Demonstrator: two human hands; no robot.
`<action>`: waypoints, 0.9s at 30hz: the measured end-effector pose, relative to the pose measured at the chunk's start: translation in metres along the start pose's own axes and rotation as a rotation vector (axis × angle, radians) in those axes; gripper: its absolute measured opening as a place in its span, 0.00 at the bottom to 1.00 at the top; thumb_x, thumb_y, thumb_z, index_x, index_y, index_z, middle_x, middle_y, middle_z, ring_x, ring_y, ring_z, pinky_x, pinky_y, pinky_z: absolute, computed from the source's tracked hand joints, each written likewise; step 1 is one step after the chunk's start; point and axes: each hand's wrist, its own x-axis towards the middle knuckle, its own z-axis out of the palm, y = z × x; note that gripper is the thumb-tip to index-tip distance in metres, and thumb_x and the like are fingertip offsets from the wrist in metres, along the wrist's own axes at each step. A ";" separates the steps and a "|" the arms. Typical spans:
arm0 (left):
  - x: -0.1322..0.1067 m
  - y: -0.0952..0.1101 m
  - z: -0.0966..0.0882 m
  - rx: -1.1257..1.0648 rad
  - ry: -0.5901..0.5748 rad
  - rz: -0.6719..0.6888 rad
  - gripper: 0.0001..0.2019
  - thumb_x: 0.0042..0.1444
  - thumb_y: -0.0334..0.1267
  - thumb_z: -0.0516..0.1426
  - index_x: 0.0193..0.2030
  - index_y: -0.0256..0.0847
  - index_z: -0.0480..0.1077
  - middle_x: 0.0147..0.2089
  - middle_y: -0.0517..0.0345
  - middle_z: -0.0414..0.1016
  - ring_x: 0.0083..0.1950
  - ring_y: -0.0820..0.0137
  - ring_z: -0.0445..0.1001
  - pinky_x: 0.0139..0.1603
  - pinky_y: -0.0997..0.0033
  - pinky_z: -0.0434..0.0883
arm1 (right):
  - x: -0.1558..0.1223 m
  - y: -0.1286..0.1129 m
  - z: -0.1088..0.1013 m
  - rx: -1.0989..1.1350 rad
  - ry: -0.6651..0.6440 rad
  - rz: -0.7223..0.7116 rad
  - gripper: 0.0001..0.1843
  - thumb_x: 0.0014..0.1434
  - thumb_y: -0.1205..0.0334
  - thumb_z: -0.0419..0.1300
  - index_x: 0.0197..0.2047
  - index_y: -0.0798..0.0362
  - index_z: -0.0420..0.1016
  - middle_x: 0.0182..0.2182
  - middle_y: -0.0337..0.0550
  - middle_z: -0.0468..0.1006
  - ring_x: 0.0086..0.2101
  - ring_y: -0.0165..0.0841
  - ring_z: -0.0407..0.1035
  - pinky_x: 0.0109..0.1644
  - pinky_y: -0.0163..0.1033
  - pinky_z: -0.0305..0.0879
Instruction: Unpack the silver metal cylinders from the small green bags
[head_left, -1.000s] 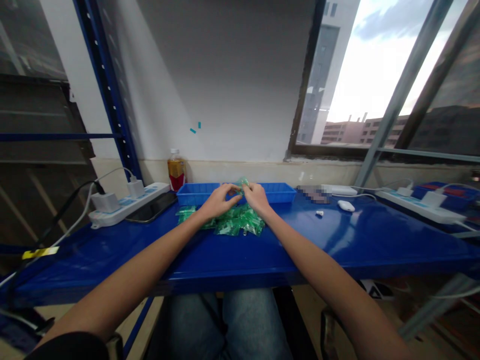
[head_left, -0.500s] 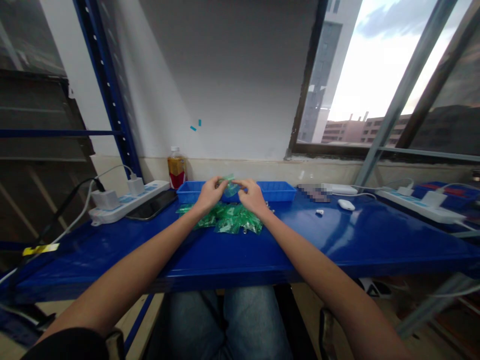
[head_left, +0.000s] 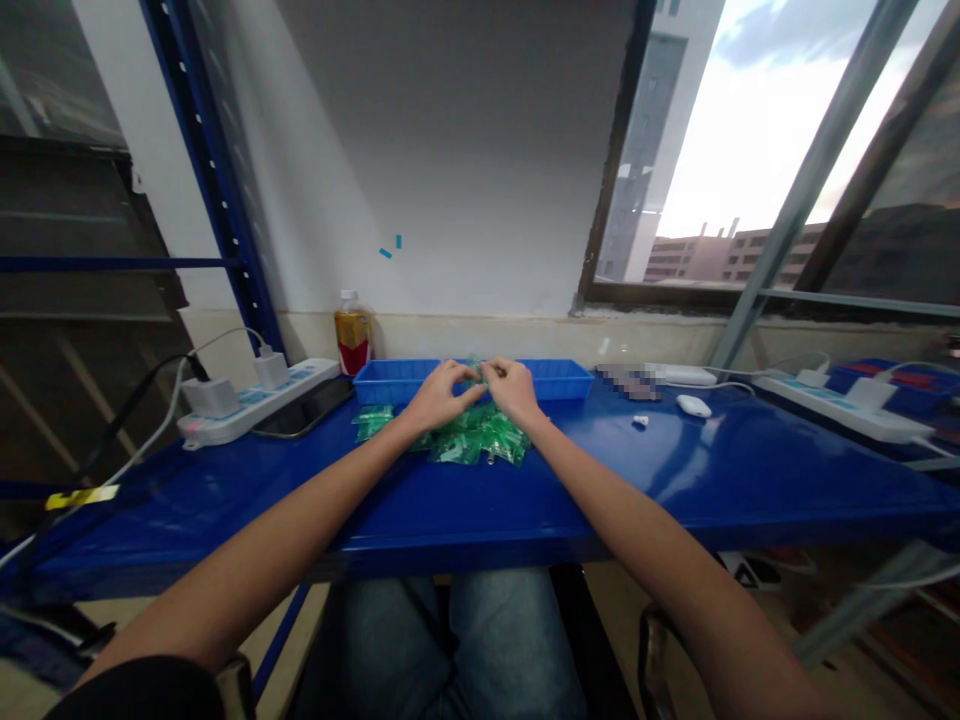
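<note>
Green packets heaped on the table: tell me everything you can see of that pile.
The pile is a loose, overlapping heap of green, see-through packets, apparently thin, shiny plastic with pale glints; their contents are too small to make out. It lies spread on the blue table, on the near side of the blue tray. The left hand and right hand partly hide it; whether they touch it is unclear.
</note>
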 end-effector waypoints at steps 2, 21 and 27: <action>0.003 -0.001 -0.005 -0.161 0.020 -0.217 0.23 0.57 0.56 0.49 0.34 0.37 0.73 0.33 0.52 0.73 0.38 0.63 0.71 0.41 0.66 0.66 | -0.002 -0.003 -0.001 -0.058 0.025 -0.102 0.14 0.59 0.58 0.54 0.34 0.55 0.80 0.30 0.44 0.80 0.30 0.31 0.69 0.37 0.34 0.61; -0.003 0.000 -0.009 0.242 0.098 0.157 0.13 0.56 0.36 0.55 0.48 0.42 0.71 0.43 0.52 0.71 0.45 0.64 0.69 0.49 0.64 0.66 | 0.003 0.001 0.009 0.277 -0.129 0.200 0.29 0.61 0.42 0.46 0.29 0.57 0.76 0.22 0.42 0.74 0.24 0.31 0.68 0.30 0.34 0.63; -0.002 -0.002 -0.003 0.097 -0.018 0.044 0.15 0.55 0.44 0.56 0.47 0.41 0.73 0.42 0.52 0.74 0.44 0.63 0.71 0.48 0.64 0.67 | 0.003 0.000 -0.002 -0.041 0.036 0.041 0.23 0.62 0.52 0.48 0.24 0.56 0.74 0.20 0.41 0.73 0.24 0.31 0.65 0.31 0.34 0.58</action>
